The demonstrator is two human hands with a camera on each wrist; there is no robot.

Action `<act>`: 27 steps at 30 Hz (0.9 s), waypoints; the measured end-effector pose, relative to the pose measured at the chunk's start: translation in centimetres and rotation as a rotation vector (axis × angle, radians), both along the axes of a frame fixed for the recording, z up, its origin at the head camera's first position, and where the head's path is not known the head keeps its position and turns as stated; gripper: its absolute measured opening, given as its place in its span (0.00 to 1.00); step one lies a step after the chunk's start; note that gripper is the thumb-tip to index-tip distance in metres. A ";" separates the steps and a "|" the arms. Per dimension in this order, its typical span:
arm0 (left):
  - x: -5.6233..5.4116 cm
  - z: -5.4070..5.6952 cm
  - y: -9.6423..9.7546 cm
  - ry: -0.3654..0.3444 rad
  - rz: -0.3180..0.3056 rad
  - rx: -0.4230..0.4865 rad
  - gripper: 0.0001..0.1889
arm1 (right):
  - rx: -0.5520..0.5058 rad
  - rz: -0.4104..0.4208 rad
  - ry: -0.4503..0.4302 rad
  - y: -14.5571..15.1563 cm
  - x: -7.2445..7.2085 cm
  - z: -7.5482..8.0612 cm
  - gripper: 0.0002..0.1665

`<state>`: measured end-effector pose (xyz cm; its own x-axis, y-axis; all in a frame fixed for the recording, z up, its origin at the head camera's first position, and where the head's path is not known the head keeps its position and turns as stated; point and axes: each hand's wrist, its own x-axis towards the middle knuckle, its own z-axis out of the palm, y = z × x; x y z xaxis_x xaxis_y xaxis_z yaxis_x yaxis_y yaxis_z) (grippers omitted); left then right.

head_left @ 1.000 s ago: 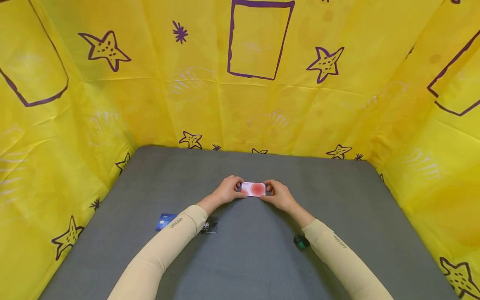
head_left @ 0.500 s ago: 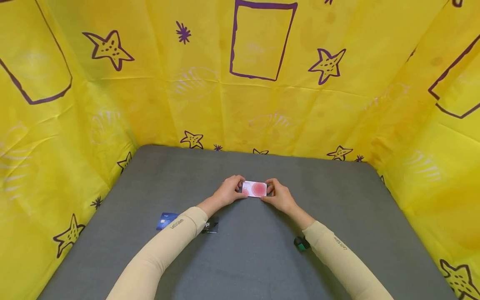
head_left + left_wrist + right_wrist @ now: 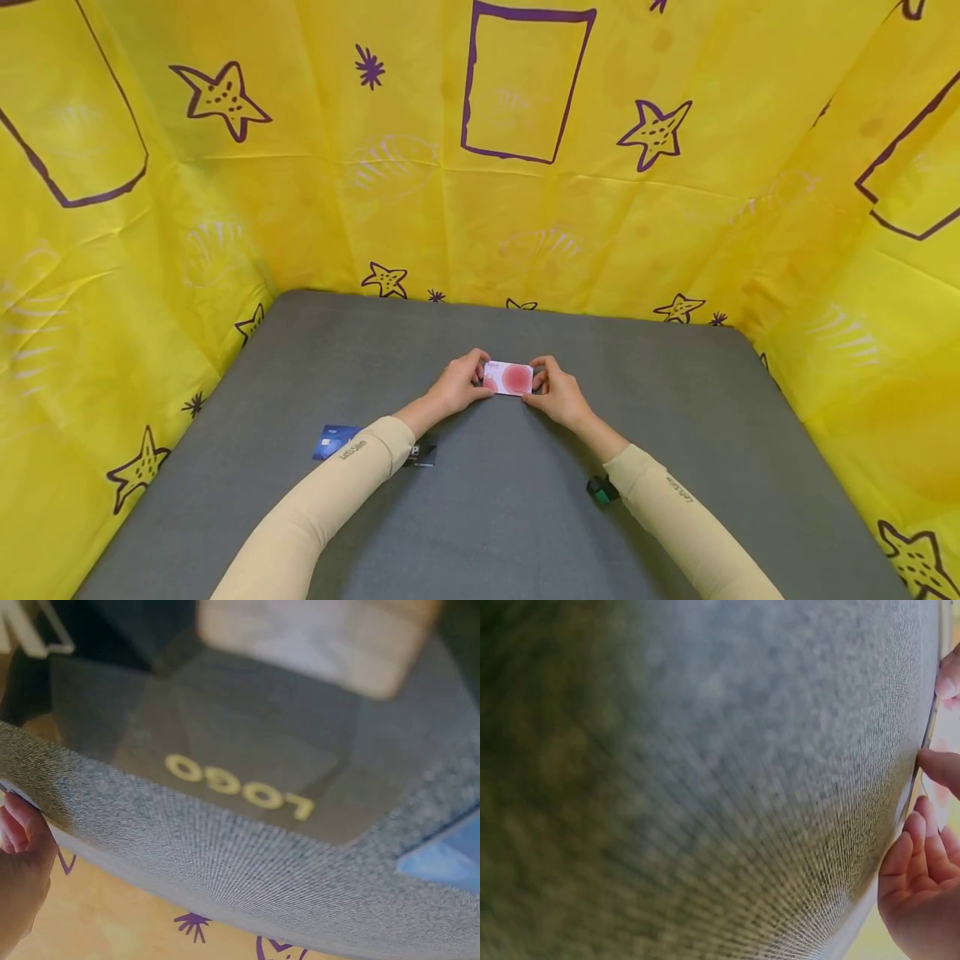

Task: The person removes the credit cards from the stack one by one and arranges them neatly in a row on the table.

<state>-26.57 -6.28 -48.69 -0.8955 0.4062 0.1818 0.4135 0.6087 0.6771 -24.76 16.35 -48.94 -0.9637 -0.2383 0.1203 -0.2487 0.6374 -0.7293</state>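
A white card with pink-red circles (image 3: 516, 379) lies face up near the middle of the grey table, its long side running left to right. My left hand (image 3: 455, 384) pinches its left end between thumb and fingers. On the opposite end, my right hand (image 3: 560, 394) pinches it the same way. In the right wrist view the right hand (image 3: 922, 877) shows at the right edge, with the card seen nearly edge-on. Only part of the left hand (image 3: 21, 877) appears in the left wrist view.
Under my left forearm lie a blue card (image 3: 330, 442) and a black card (image 3: 424, 452), both partly covered by the sleeve. A small black and green object (image 3: 602, 490) sits beside my right sleeve. Yellow patterned cloth (image 3: 495, 217) walls the grey table (image 3: 510, 517) on three sides.
Both hands keep their hold on the card, which stays nearly in place. The whole head view has shifted very slightly.
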 end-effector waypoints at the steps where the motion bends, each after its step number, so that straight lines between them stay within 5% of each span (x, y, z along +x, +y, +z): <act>1: 0.0 0.0 0.0 -0.002 0.003 -0.002 0.26 | -0.002 0.003 0.006 0.0 0.0 0.0 0.33; 14: 0.7 0.3 0.1 -0.013 0.034 0.006 0.26 | -0.020 0.035 0.091 0.0 0.5 0.1 0.32; 27: 1.5 0.1 -0.3 -0.008 0.027 0.008 0.26 | -0.014 0.033 0.063 -0.1 1.5 0.3 0.32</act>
